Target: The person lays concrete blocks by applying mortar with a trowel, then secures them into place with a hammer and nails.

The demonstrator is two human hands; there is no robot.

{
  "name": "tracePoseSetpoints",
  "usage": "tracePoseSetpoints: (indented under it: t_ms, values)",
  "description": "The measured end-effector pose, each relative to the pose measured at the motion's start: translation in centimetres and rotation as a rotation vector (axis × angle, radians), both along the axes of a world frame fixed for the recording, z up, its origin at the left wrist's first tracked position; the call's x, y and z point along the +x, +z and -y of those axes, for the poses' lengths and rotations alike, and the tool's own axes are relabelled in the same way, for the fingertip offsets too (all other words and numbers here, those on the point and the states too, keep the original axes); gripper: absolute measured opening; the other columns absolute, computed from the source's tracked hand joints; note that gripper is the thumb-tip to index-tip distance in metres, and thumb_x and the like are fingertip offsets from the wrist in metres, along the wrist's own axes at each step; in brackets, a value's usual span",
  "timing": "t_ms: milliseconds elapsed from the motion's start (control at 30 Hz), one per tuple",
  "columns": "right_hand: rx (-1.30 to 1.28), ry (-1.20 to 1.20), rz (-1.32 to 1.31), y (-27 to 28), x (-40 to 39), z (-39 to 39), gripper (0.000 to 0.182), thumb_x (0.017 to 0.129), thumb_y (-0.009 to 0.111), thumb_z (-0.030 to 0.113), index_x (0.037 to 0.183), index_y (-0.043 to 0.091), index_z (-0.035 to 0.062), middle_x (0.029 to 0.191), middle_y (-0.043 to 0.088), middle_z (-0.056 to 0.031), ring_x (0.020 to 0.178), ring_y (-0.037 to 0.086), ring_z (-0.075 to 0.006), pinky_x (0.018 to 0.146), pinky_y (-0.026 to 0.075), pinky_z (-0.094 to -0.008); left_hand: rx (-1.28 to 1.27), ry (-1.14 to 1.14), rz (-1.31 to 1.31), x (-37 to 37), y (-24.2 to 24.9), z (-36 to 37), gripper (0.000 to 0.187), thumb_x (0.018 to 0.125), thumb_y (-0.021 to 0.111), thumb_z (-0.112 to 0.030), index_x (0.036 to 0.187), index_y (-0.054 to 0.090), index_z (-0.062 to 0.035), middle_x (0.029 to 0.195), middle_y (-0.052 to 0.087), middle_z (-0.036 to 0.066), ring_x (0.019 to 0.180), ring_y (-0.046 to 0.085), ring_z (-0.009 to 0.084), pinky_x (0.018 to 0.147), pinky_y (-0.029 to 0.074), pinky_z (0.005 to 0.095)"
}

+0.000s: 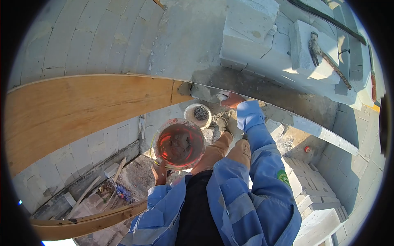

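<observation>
My left hand [159, 174] grips the near-left edge of a red bucket [198, 158], which hangs or is held in front of my legs. Grey wet mortar [179, 144] lies inside it. My right hand [233, 100] is reached forward to the thin top edge of a pale wall [305, 124], its fingers closed around something whitish that I cannot make out. Just left of those fingers, a grey smear of mortar [201, 92] sits where the wall meets a long wooden board [102, 96].
A smaller white bucket [198, 115] with dark contents stands by my shoe. White blocks [250, 30] and a hammer [322, 55] lie beyond the wall. More blocks [312, 186] are stacked at lower right. A wooden beam [94, 219] and rubble [111, 197] are at lower left.
</observation>
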State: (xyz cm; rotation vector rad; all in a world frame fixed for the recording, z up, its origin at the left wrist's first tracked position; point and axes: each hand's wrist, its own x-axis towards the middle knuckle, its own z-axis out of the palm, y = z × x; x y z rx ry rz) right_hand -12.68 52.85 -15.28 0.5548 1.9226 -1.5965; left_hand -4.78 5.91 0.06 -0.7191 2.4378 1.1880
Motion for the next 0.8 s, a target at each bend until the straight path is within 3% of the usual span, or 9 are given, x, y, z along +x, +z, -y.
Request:
tracePoseSetpoints:
  t_ms: [33, 133, 233, 400, 500, 567, 700, 767, 800]
  values:
    - [0.056, 0.019, -0.105, 0.7, -0.3, -0.6, 0.053, 0.069, 0.071, 0.021, 0.121, 0.066, 0.0090, 0.095, 0.067, -0.0159, 0.071, 0.064, -0.0212, 0.067, 0.051, -0.0344, -0.005, 0.043, 0.020, -0.1, 0.4, -0.5, 0.018, 0.077, 0.066, -0.013, 0.085, 0.065, 0.0037, 0.076, 0.067, 0.009, 0.065, 0.061, 0.0186, 0.061, 0.048, 0.0345]
    - [-0.045, 0.152, -0.105, 2.2, -1.9, -2.5, 0.050, 0.068, 0.070, 0.021, 0.116, 0.069, 0.0077, 0.086, 0.067, -0.0142, 0.067, 0.063, -0.0211, 0.064, 0.049, -0.0336, -0.014, 0.050, 0.056, -0.4, 0.7, -0.4, 0.019, 0.075, 0.068, -0.009, 0.088, 0.065, 0.0037, 0.077, 0.067, 0.008, 0.065, 0.060, 0.0183, 0.061, 0.048, 0.0329]
    - [-0.133, 0.192, -0.222, 0.2, -2.4, -3.2, 0.046, 0.066, 0.070, 0.021, 0.110, 0.071, 0.0074, 0.079, 0.067, -0.0119, 0.067, 0.063, -0.0209, 0.063, 0.049, -0.0338, -0.064, -0.025, 0.040, -0.2, -0.2, 0.7, 0.016, 0.075, 0.068, -0.010, 0.085, 0.065, 0.0027, 0.075, 0.067, 0.007, 0.064, 0.060, 0.0178, 0.061, 0.047, 0.0342]
    - [-0.063, 0.135, -0.231, -0.5, -2.1, -2.5, 0.047, 0.066, 0.070, 0.021, 0.111, 0.070, 0.0061, 0.080, 0.068, -0.0107, 0.066, 0.063, -0.0212, 0.064, 0.049, -0.0345, -0.081, -0.019, 0.093, 0.1, -0.7, 1.2, 0.015, 0.076, 0.067, -0.009, 0.086, 0.066, 0.0024, 0.075, 0.067, 0.007, 0.066, 0.060, 0.0173, 0.063, 0.047, 0.0344]
    - [0.020, 0.198, -0.201, -0.2, -1.5, -2.2, 0.050, 0.065, 0.070, 0.021, 0.113, 0.070, 0.0059, 0.088, 0.069, -0.0130, 0.073, 0.064, -0.0231, 0.070, 0.050, -0.0365, -0.087, -0.044, 0.108, -0.3, 0.1, -0.1, 0.017, 0.077, 0.066, -0.009, 0.088, 0.067, 0.0030, 0.075, 0.068, 0.008, 0.068, 0.061, 0.0175, 0.064, 0.048, 0.0347]
    - [0.124, 0.089, -0.225, 1.2, -0.9, -1.8, 0.053, 0.065, 0.069, 0.021, 0.116, 0.069, 0.0062, 0.092, 0.069, -0.0151, 0.082, 0.065, -0.0272, 0.076, 0.051, -0.0382, -0.087, -0.061, 0.106, -0.6, 0.2, -0.8, 0.018, 0.077, 0.066, -0.009, 0.090, 0.067, 0.0034, 0.076, 0.068, 0.008, 0.068, 0.062, 0.0178, 0.064, 0.049, 0.0348]
    - [0.035, 0.175, -0.305, -1.0, -0.9, -1.2, 0.056, 0.066, 0.067, 0.021, 0.120, 0.066, 0.0047, 0.096, 0.069, -0.0175, 0.091, 0.065, -0.0323, 0.083, 0.051, -0.0390, -0.101, -0.121, 0.126, -1.0, -0.5, -1.1, 0.020, 0.078, 0.065, -0.009, 0.092, 0.067, 0.0042, 0.080, 0.070, 0.010, 0.071, 0.064, 0.0185, 0.068, 0.050, 0.0345]
    - [0.301, 0.088, -0.485, -0.4, 0.3, 0.1, 0.056, 0.067, 0.065, 0.019, 0.121, 0.064, 0.0033, 0.097, 0.068, -0.0194, 0.093, 0.065, -0.0365, 0.087, 0.051, -0.0381, -0.097, -0.146, 0.134, -1.2, -0.6, -1.4, 0.021, 0.078, 0.065, -0.010, 0.093, 0.067, 0.0043, 0.081, 0.070, 0.010, 0.072, 0.064, 0.0187, 0.068, 0.050, 0.0344]
    - [0.304, 0.086, -0.485, 1.5, 0.5, 0.4, 0.056, 0.067, 0.065, 0.019, 0.121, 0.064, 0.0033, 0.097, 0.068, -0.0194, 0.093, 0.065, -0.0365, 0.087, 0.051, -0.0381, -0.100, -0.159, 0.131, -1.3, -0.7, -1.5, 0.021, 0.078, 0.065, -0.010, 0.093, 0.068, 0.0042, 0.081, 0.070, 0.010, 0.072, 0.064, 0.0189, 0.068, 0.051, 0.0346]
